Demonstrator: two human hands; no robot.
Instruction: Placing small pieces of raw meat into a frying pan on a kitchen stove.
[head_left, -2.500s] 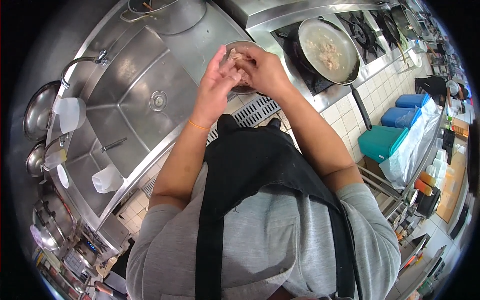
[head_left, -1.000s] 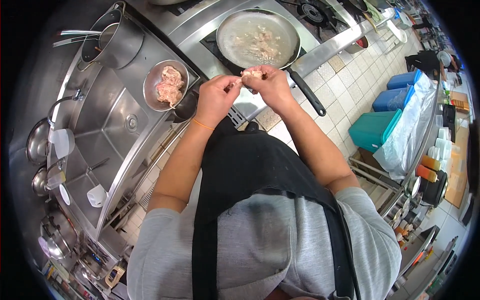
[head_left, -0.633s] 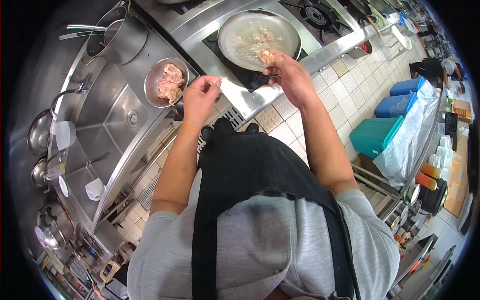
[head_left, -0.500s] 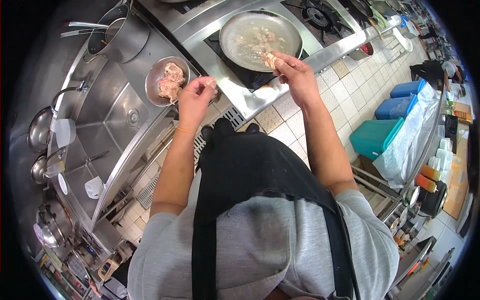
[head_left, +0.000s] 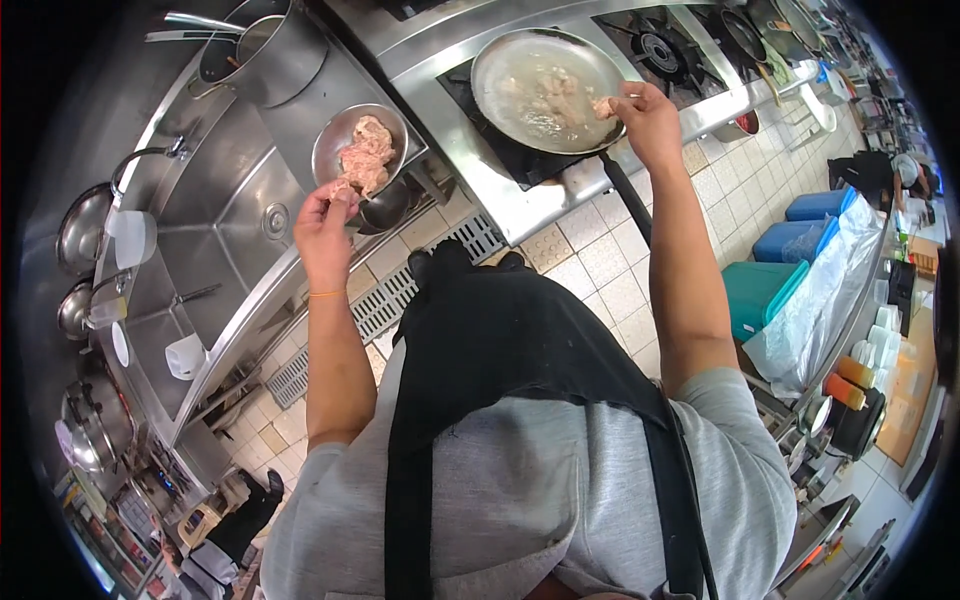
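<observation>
My left hand (head_left: 325, 240) is at the near rim of a round steel bowl (head_left: 328, 150), its fingertips pinched on a bit of the pale pink raw meat (head_left: 368, 152) heaped inside. To the right, a wide frying pan (head_left: 500, 70) on the stove holds clear bubbling liquid that looks like oil. Several pale meat pieces (head_left: 560, 98) lie in its middle. My right hand (head_left: 652, 122) pinches a small piece of meat (head_left: 604, 107) over the pan's right edge. The pan's dark handle (head_left: 628, 195) points toward me, left of my right forearm.
A large steel pot (head_left: 275, 75) with long-handled utensils stands at the upper left, beside a steel sink (head_left: 235, 180). Another burner (head_left: 660, 50) lies right of the pan. Blue and green bins (head_left: 765, 290) stand to the right. Other people (head_left: 905, 170) are in the background.
My left hand has moved left and down to the bowl's near rim. My right hand, holding meat, has shifted right along the pan's edge. The pan handle has come into view.
</observation>
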